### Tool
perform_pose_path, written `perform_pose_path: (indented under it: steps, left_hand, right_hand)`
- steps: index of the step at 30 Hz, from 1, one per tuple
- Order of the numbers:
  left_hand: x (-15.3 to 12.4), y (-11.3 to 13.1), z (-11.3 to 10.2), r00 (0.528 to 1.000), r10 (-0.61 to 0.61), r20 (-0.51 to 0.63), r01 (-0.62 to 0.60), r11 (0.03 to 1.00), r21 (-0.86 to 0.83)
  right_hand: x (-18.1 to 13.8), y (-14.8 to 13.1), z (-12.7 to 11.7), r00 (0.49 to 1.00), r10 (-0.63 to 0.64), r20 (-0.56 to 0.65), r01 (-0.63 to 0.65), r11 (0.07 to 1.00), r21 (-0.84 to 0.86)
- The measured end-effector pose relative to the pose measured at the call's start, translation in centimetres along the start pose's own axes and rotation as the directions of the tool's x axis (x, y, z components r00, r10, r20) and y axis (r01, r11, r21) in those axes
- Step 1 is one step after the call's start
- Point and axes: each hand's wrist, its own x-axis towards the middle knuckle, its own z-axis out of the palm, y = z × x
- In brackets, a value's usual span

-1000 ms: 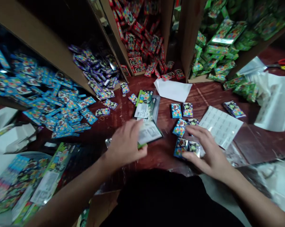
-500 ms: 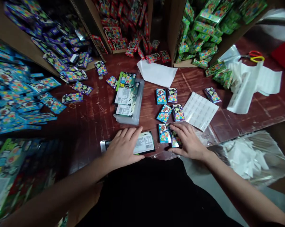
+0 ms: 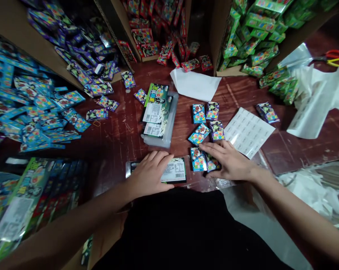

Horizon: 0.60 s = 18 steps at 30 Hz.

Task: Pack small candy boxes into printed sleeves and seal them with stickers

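My left hand [image 3: 150,173] lies flat, fingers stretched out, on a clear plastic packet with a printed header card [image 3: 175,170] at the table's near edge. My right hand [image 3: 228,162] curves over a small purple box [image 3: 213,164], its thumb at the near end and fingers across the top, hiding part of it. One fingertip reaches the upper corner of a small blue box [image 3: 198,159] beside it. Beyond these stand two more rows, a tilted blue box [image 3: 199,134] with a purple box [image 3: 216,130], then another blue box [image 3: 199,113] and purple box [image 3: 212,111].
Stacked carded packets [image 3: 158,112] lie left of the rows. A label sheet [image 3: 249,131] and a lone purple box [image 3: 267,112] lie right. Cartons of purple, red [image 3: 142,35] and green boxes [image 3: 261,22] line the back. Blue boxes [image 3: 39,108] pile left; scissors [image 3: 336,58] lie right.
The view has shifted, so most things appear farther right or left of before. My right index finger has spread over to the nearest blue box's top corner. My left hand stays on the packet.
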Motion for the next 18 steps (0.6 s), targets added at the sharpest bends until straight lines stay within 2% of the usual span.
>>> perform_pose_path:
  steps: [3, 5, 8, 10, 15, 18]
  left_hand:
    - [-0.1, 0.2, 0.1, 1.0, -0.02, -0.007, 0.02, 1.0, -0.012]
    - [-0.2, 0.4, 0.1, 0.999, -0.037, -0.018, 0.037, 0.999, -0.02]
    - [-0.3, 0.8, 0.2, 0.996, -0.076, -0.054, 0.074, 0.996, -0.041]
    - [-0.1, 1.0, 0.2, 0.992, -0.102, -0.081, 0.097, 0.994, -0.057]
    - [0.9, 1.2, 0.1, 0.993, -0.085, -0.079, 0.081, 0.995, -0.057]
    - [1.5, 1.3, 0.3, 0.997, -0.038, -0.065, 0.034, 0.998, -0.057]
  right_hand:
    - [1.1, -0.1, 0.7, 0.998, -0.019, -0.056, 0.019, 1.0, -0.005]
    - [1.3, -0.5, 1.4, 0.991, -0.007, -0.137, 0.006, 1.0, -0.006]
    - [1.3, -1.6, 2.3, 0.943, 0.073, -0.326, -0.072, 0.997, 0.016]
    - [1.1, -2.6, 2.8, 0.921, 0.111, -0.373, -0.105, 0.994, 0.037]
    - [0.8, -4.4, 3.5, 0.979, 0.049, -0.198, -0.024, 0.992, 0.124]
    - [1.1, -4.4, 3.7, 0.987, -0.003, -0.159, 0.03, 0.985, 0.17]
